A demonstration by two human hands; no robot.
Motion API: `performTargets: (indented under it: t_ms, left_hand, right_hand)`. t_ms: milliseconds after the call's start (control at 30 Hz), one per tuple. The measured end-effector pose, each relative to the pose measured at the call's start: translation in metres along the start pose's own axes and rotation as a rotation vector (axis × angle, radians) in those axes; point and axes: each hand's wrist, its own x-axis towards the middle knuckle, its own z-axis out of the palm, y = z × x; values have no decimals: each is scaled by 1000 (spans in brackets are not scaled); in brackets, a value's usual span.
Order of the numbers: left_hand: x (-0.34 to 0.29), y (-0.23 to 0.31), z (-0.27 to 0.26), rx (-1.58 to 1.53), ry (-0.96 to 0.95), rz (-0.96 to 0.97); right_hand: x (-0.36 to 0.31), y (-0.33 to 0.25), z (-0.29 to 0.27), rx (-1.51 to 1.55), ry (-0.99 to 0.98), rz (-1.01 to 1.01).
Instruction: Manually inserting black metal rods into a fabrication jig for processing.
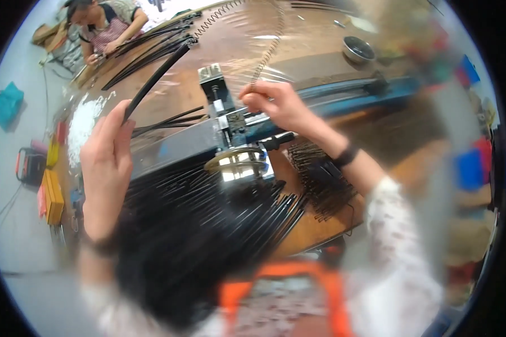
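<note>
My left hand is closed around the near end of a slim black tube that slants up and away to the right. A long thin coil spring runs from the tube's far end, arches past the top of the picture and comes down to my right hand. There the fingers pinch the spring's lower end, just above a metal bench fixture with a threaded rod and a black-handled part. Brass-coloured rings sit at the fixture's near side.
Many black rods lie heaped on the near side of the table, beside a bundle of springs. A metal bowl stands at the far right, and white pieces lie left. Another person works at the far left.
</note>
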Motion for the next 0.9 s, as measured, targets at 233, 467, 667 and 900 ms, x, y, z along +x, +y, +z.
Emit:
performTargets:
  t_ms: [233, 467, 667, 900]
  left_hand:
    - [-64, -37, -31, 83, -71, -240]
    - [-75, -42, -14, -15, -80, -301]
    - [-74, -54, -1, -32, -105, -309]
    - [-83, -71, 21, 89, -314, -293]
  right_hand:
    - [46, 4, 41, -24, -94, -268]
    - [58, 1, 57, -121, -272, -262]
    - [54, 4, 65, -544, -182, -459]
    - [-28, 73, -103, -893, 68, -465]
